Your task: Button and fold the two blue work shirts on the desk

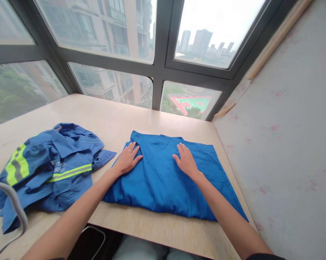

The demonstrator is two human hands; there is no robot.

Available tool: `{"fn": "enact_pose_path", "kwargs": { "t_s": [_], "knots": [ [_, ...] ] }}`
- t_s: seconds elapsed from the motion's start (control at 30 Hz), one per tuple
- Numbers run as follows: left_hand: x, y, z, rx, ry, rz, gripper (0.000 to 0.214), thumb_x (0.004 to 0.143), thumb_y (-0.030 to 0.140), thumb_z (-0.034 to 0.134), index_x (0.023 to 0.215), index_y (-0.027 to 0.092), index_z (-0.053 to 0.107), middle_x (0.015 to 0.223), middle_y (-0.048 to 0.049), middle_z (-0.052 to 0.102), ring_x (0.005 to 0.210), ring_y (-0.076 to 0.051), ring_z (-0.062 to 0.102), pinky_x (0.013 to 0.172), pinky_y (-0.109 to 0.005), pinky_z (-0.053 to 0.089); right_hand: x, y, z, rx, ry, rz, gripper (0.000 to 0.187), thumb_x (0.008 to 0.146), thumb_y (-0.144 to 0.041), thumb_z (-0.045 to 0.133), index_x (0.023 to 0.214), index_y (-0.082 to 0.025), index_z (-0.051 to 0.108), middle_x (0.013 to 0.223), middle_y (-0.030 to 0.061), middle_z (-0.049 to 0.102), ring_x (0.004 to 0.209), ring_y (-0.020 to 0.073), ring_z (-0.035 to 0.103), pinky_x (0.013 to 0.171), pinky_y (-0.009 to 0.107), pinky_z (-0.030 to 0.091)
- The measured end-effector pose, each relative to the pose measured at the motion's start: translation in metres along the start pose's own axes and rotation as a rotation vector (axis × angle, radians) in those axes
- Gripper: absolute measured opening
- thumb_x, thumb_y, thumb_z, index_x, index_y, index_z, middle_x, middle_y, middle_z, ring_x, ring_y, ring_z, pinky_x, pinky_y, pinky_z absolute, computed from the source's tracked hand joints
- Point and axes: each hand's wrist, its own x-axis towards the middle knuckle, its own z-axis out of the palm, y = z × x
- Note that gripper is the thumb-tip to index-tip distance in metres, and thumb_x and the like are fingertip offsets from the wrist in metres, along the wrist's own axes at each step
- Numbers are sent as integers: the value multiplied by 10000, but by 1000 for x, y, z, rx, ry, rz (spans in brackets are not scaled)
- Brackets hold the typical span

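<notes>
A folded blue garment (pixel 163 180) lies flat on the wooden table (pixel 109 119), in front of me. My left hand (pixel 127 159) rests open on its left edge, fingers stretched out, a ring on one finger. My right hand (pixel 186 160) lies flat and open on the cloth's upper middle, fingers together and pointing away from me. Both palms press on the fabric; neither grips it.
A crumpled pile of blue work clothing with yellow-grey reflective stripes (pixel 46 169) sits on the table's left. A curved grey bar (pixel 14 206) shows at the lower left. Windows (pixel 152 54) stand behind the table; a papered wall (pixel 287 144) runs along the right.
</notes>
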Motion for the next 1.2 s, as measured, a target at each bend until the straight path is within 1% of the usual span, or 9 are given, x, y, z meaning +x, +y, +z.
{"fn": "enact_pose_path", "kwargs": {
  "t_s": [0.13,0.23,0.33,0.4,0.53,0.73,1.0,1.1,1.2],
  "knots": [
    [7,-8,-3,-89,132,-107,615,974,478,316,1367,33,477,1453,-217,455,1366,-288,424,1139,-428,341,21,35,11,-30,42,109,529,957,-344,437,1373,-19,483,1388,247,508,1324,321,451,1114,478,354],
    [26,-14,-13,-108,222,-277,507,939,332,362,1310,24,520,1302,-215,580,1216,-284,555,1069,-406,414,28,65,9,-81,31,151,464,938,-299,468,1306,-26,539,1336,246,549,1274,325,489,1095,467,367],
    [50,-22,-25,-115,170,-478,466,854,206,425,1263,34,569,1197,-200,641,1123,-287,608,992,-388,463,32,88,1,-93,-2,165,401,929,-263,484,1254,-51,583,1283,227,593,1217,312,528,1066,446,390],
    [63,-27,-31,-152,66,-537,424,836,245,478,1197,83,631,1114,-155,687,1065,-283,637,935,-366,490,35,98,-6,-78,-28,170,354,925,-249,495,1210,-83,621,1218,194,637,1160,293,561,1032,427,413],
    [76,-37,-37,-163,-35,-572,412,796,390,582,1087,122,698,1079,-131,713,1034,-289,654,868,-331,503,40,111,-20,-30,-50,162,263,912,-220,520,1088,-140,698,1099,121,691,1076,246,593,982,364,435],
    [77,-47,-36,-172,-88,-558,234,776,291,566,865,169,745,942,-99,742,933,-253,672,763,-278,483,48,124,-33,-39,-105,199,238,908,-207,520,937,-211,756,986,64,722,990,212,622,925,323,438],
    [72,-49,-33,-149,-58,-680,262,779,254,512,899,143,717,962,-133,730,941,-280,667,727,-297,463,47,140,-33,-71,-129,299,234,901,-261,545,949,-203,767,999,81,723,974,233,627,866,326,439],
    [73,-48,-33,-123,-91,-685,287,787,236,485,934,134,710,1010,-163,719,992,-303,659,752,-318,464,44,140,-32,-86,-72,265,271,922,-269,502,957,-176,754,1005,103,714,978,245,615,897,340,431],
    [78,-47,-35,-118,-100,-699,319,824,266,451,944,117,706,1054,-196,705,1015,-320,652,780,-341,470,41,142,-36,-60,78,224,328,938,-302,455,1062,-143,713,1098,133,689,1052,265,584,964,371,412]
  ]
}}
